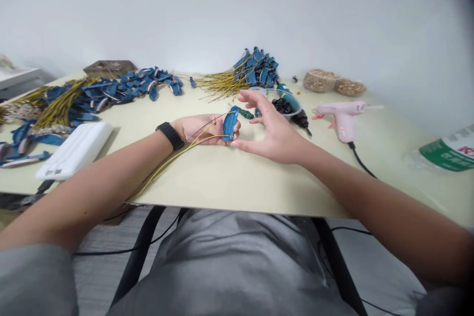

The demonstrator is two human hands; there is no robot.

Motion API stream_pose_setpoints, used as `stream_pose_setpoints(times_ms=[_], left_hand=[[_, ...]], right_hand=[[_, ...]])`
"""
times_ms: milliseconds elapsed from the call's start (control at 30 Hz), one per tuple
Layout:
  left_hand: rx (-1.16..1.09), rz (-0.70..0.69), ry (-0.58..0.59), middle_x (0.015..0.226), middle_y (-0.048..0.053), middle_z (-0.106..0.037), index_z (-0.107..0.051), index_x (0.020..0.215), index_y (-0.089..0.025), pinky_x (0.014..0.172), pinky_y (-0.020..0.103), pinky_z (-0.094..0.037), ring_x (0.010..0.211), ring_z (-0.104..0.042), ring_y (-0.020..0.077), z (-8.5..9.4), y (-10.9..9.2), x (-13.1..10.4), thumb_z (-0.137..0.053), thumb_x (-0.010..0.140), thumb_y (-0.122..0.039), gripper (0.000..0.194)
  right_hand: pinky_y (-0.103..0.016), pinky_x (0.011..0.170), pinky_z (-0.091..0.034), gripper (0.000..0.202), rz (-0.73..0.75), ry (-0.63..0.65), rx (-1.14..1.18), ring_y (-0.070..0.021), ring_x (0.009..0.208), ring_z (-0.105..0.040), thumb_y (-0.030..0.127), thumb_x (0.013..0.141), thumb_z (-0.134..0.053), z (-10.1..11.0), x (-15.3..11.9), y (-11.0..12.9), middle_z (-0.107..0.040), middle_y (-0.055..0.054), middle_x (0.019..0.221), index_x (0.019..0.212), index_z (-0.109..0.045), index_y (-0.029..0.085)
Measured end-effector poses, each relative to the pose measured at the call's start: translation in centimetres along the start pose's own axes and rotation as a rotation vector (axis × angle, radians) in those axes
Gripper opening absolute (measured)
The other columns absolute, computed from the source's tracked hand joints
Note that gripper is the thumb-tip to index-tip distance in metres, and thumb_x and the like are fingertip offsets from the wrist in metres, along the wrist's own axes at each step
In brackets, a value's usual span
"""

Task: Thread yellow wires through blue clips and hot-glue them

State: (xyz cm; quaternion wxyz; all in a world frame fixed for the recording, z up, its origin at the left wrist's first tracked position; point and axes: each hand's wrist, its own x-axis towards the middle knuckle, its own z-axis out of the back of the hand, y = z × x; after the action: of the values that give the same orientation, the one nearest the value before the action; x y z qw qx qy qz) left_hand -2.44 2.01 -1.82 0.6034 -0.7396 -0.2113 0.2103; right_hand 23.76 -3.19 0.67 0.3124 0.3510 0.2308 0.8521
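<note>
My left hand (207, 128) is closed around a small blue piece with yellow and dark wires (230, 123), held above the table in the middle of the view. The wires trail from it down past my wrist toward the table's front edge. Beside it, my right hand (276, 131) is open, thumb and fingers spread, with the thumb tip close to the blue piece's lower end. I cannot tell whether the thumb touches it. A green-handled screwdriver (246, 113) lies just behind, between my hands.
A pink glue gun (342, 116) lies at the right, near a bottle (450, 150). Behind my right hand stands a clear bowl (296, 101) of black parts. Blue pieces with yellow wires (255, 69) pile at the back; more blue pieces (129, 84) and a white power bank (76, 150) lie left.
</note>
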Motion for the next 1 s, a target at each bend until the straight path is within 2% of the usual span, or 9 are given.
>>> stream_pose_setpoints(times_ms=[133, 233, 300, 433, 633, 833, 1000], left_hand=[[-0.018, 0.049, -0.012, 0.097, 0.0, -0.079, -0.072, 0.102, -0.016, 0.084, 0.026, -0.055, 0.087, -0.069, 0.0119, -0.9, -0.3, 0.0, -0.117, 0.067, -0.049, 0.066], [-0.031, 0.056, -0.031, 0.094, 0.0, -0.079, -0.072, 0.099, -0.016, 0.08, 0.026, -0.053, 0.084, -0.067, 0.0121, -1.3, -0.3, 0.2, -0.119, 0.062, -0.047, 0.068], [-0.03, 0.07, -0.053, 0.094, 0.0, -0.078, -0.073, 0.098, -0.016, 0.082, 0.026, -0.054, 0.087, -0.069, 0.0125, -1.3, -0.2, 0.3, -0.121, 0.057, -0.046, 0.069], [-0.018, 0.073, -0.027, 0.097, -0.001, -0.081, -0.075, 0.097, -0.017, 0.087, 0.028, -0.055, 0.093, -0.071, 0.0134, -1.3, 0.0, 0.4, -0.119, 0.062, -0.046, 0.064], [-0.053, 0.066, -0.029, 0.099, 0.001, -0.083, -0.075, 0.1, -0.016, 0.09, 0.03, -0.055, 0.095, -0.073, 0.0147, -1.6, -0.1, 0.4, -0.116, 0.064, -0.026, 0.056], [-0.09, 0.083, -0.083, 0.095, -0.002, -0.08, -0.074, 0.102, -0.015, 0.087, 0.028, -0.055, 0.093, -0.072, 0.0126, -1.7, 0.1, 0.4, -0.119, 0.063, -0.039, 0.064], [-0.095, 0.102, -0.064, 0.101, -0.001, -0.082, -0.073, 0.107, -0.017, 0.095, 0.03, -0.055, 0.098, -0.072, 0.0146, -1.3, 0.1, 0.4, -0.118, 0.062, -0.028, 0.065]], right_hand=[[-0.061, 0.122, -0.058, 0.103, -0.057, 0.016, 0.071, -0.0401, 0.163, -0.053, 0.048, 0.08, -0.095, -1.1, -0.1, -0.5, -0.05, -0.016, 0.18, 0.171, -0.048, 0.036], [-0.059, 0.12, -0.06, 0.101, -0.064, 0.009, 0.117, -0.0395, 0.162, -0.054, 0.046, 0.079, -0.096, -1.6, -0.2, -0.5, -0.053, -0.015, 0.178, 0.168, -0.051, 0.035], [-0.057, 0.119, -0.061, 0.096, -0.055, -0.002, 0.131, -0.039, 0.163, -0.054, 0.045, 0.08, -0.096, -1.7, -0.2, -0.4, -0.057, -0.015, 0.175, 0.166, -0.053, 0.035], [-0.055, 0.115, -0.064, 0.088, -0.04, -0.003, 0.117, -0.0396, 0.156, -0.06, 0.047, 0.082, -0.095, -1.7, -0.2, -0.1, -0.062, -0.014, 0.169, 0.161, -0.059, 0.034], [-0.051, 0.109, -0.066, 0.081, -0.016, -0.015, 0.122, -0.0367, 0.146, -0.066, 0.043, 0.081, -0.094, -1.7, -0.2, -0.2, -0.067, -0.015, 0.161, 0.153, -0.061, 0.029], [-0.05, 0.107, -0.068, 0.083, -0.052, 0.004, 0.158, -0.0375, 0.147, -0.065, 0.045, 0.079, -0.095, -1.7, -0.1, -0.3, -0.066, -0.013, 0.163, 0.154, -0.061, 0.032], [-0.047, 0.103, -0.069, 0.085, -0.064, 0.011, 0.183, -0.0364, 0.146, -0.064, 0.049, 0.079, -0.094, -1.7, 0.0, -0.4, -0.063, -0.014, 0.164, 0.155, -0.059, 0.03]])
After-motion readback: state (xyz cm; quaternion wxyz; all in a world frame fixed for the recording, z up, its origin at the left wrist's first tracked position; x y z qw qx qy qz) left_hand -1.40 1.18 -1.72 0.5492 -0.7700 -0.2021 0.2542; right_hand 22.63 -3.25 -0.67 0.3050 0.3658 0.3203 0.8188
